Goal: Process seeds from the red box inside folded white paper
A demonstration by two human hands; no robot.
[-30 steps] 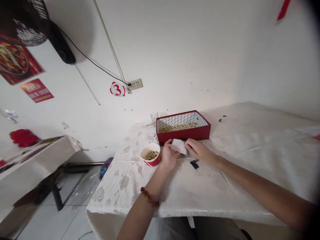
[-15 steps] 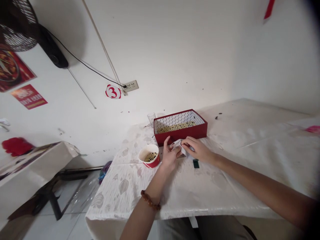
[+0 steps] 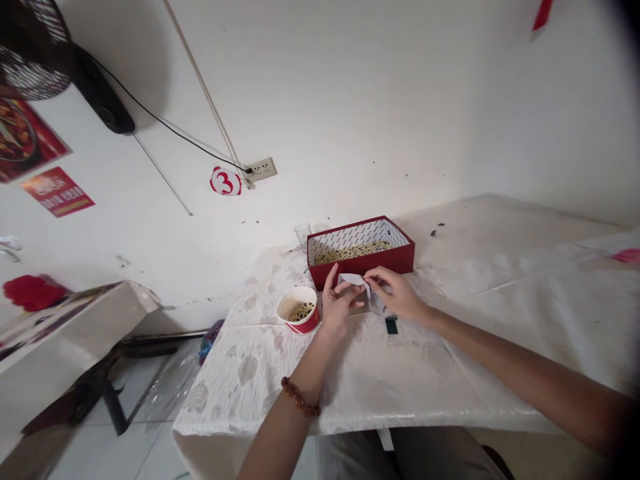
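Observation:
My left hand and my right hand both pinch a small white sheet of paper, held just above the table in front of a red box. The box has a patterned white lining and a layer of mixed beans along its far side. A red paper cup with beans in it stands just left of my left hand. A small dark flat object lies on the tablecloth under my right wrist. A brown bead bracelet sits on my left wrist.
A small clear glass stands behind the box near the wall. The white leaf-patterned tablecloth hangs over the table's near edge. A second table stands to the left. On the wall are a socket, a number 3 sign and a fan.
The paper went from lying flat under my fingers to being folded and lifted between both hands. My head turned slightly, shifting the view.

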